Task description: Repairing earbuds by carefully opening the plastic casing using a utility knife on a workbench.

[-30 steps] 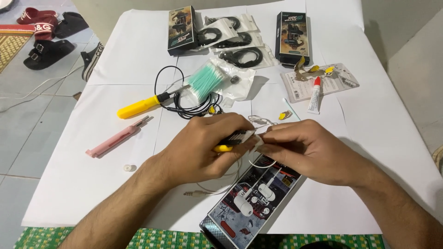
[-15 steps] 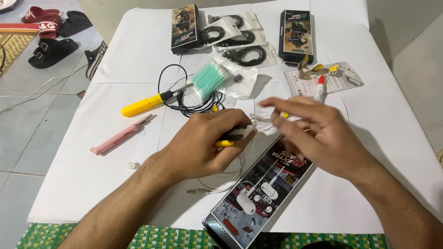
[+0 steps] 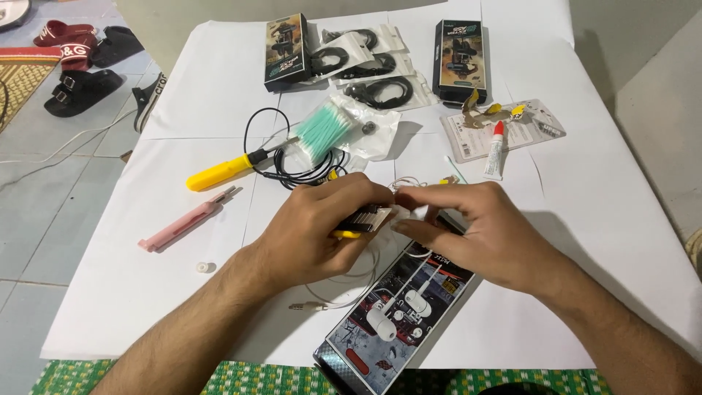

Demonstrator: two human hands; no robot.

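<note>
One white-papered table (image 3: 599, 219), tiled floor (image 3: 44, 212) beside

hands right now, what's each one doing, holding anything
Left hand: closed on a small black tool with a yellow handle.
Right hand: fingers pinched at the tool's tip; what they grip is hidden.
</note>
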